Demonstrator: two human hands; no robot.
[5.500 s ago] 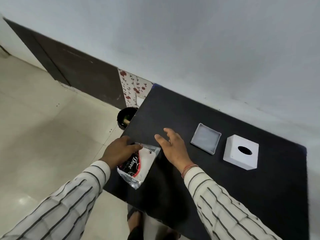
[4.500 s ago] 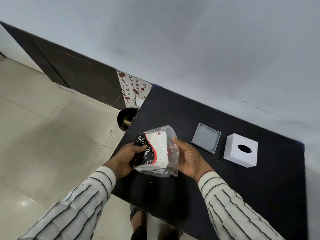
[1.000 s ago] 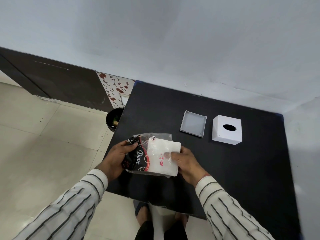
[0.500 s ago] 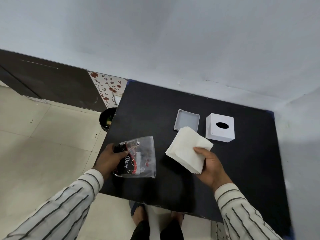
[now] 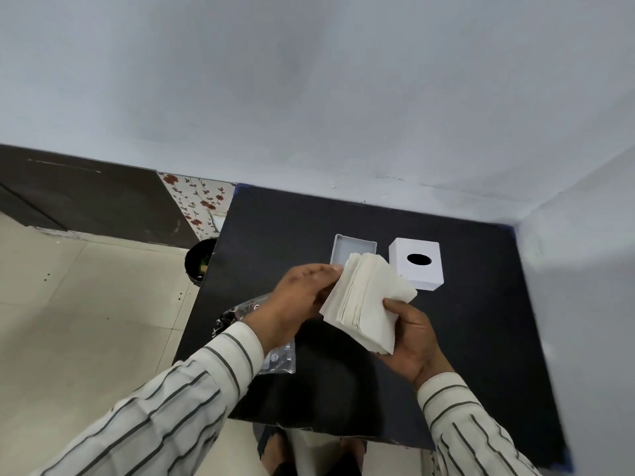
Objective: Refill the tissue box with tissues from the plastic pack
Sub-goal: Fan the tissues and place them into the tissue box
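Note:
A thick stack of white tissues (image 5: 367, 302) is held above the black table (image 5: 464, 338), tilted on edge. My right hand (image 5: 410, 338) grips its lower right corner from below. My left hand (image 5: 299, 298) touches the stack's upper left edge with its fingertips. The white tissue box cover (image 5: 416, 263), with an oval hole on top, stands at the back of the table. Its shallow white base tray (image 5: 352, 250) lies just left of it, partly hidden by the tissues. The emptied plastic pack (image 5: 278, 359) lies on the table under my left forearm.
The table stands in a corner, with walls behind it and on its right. A dark bin (image 5: 199, 261) stands on the tiled floor by the table's left edge. My feet (image 5: 275, 451) show below the near edge.
My left hand let go of the plastic pack, which now lies on the table, and moved right to the tissue stack. My right hand still holds the stack, which was pulled out of the pack.

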